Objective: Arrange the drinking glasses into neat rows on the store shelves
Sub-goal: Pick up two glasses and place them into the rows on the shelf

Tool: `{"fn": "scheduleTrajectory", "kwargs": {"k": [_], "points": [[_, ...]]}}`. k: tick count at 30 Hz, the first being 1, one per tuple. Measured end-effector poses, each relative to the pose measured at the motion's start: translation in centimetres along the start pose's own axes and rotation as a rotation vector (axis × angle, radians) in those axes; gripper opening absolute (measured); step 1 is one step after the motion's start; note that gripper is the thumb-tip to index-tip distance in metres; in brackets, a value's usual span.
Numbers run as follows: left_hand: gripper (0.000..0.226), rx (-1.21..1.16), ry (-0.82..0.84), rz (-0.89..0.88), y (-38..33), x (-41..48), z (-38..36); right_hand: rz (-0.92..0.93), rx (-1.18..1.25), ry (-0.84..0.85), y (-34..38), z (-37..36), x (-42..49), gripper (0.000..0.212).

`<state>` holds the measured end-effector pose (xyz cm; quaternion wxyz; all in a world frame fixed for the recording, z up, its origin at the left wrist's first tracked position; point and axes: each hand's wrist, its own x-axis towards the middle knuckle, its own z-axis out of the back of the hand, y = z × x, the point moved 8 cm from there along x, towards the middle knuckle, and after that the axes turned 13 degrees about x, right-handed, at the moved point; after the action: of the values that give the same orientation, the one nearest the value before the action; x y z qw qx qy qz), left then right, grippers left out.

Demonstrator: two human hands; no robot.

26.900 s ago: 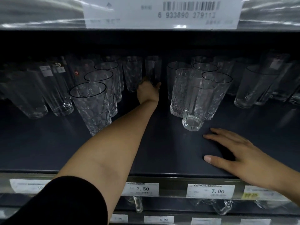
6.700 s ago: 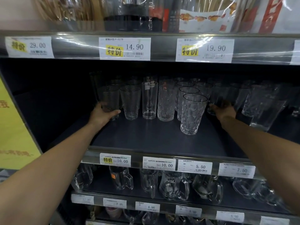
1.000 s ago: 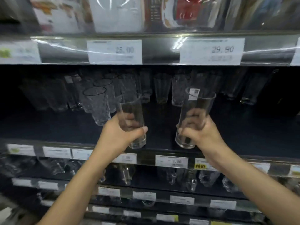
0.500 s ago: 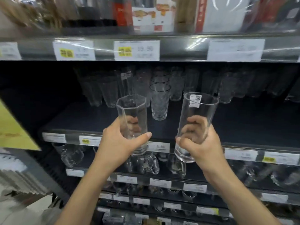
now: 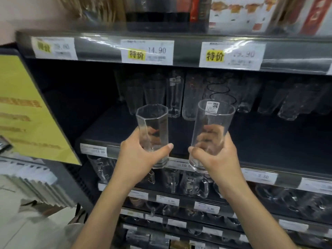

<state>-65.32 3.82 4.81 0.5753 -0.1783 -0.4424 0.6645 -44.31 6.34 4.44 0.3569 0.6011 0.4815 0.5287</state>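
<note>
My left hand (image 5: 139,159) grips a clear faceted glass (image 5: 152,121) around its lower half. My right hand (image 5: 216,159) holds a taller round glass (image 5: 213,119) with a white sticker near its rim. Both glasses are upright, side by side and apart, in the air in front of the dark shelf (image 5: 111,130). Further back on that shelf stand several clear glasses (image 5: 175,97), blurred, in rows from the middle to the right.
A shelf above carries price tags (image 5: 147,52) and boxed goods. Lower shelves hold glass mugs (image 5: 195,186). A yellow sign (image 5: 27,112) hangs at the left end of the rack. The shelf's left front area is bare.
Over the last second both hands, each with its glass, stayed together while the view swung left along the shelf. The yellow sign has come further into view.
</note>
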Motion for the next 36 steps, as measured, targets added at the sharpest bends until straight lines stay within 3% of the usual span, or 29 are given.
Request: {"fn": "scheduleTrajectory", "kwargs": {"k": [9, 16, 25, 36], "points": [[0.041, 0.063, -0.033, 0.029, 2.9, 3.6, 2.9, -0.042, -0.112, -0.056, -2.8, -3.0, 3.9, 0.043], [0.043, 0.057, 0.016, 0.025, 5.6, 6.2, 4.0, -0.107, -0.177, -0.157, -5.0, -4.9, 7.3, 0.061], [0.039, -0.004, 0.116, -0.048, 7.2, 9.0, 3.6, -0.132, -0.256, -0.270, -7.6, -6.9, 10.2, 0.055], [0.043, -0.041, 0.168, -0.051, 7.8, 10.8, 2.7, -0.157, -0.254, -0.262, -8.3, -7.1, 12.5, 0.053]]}}
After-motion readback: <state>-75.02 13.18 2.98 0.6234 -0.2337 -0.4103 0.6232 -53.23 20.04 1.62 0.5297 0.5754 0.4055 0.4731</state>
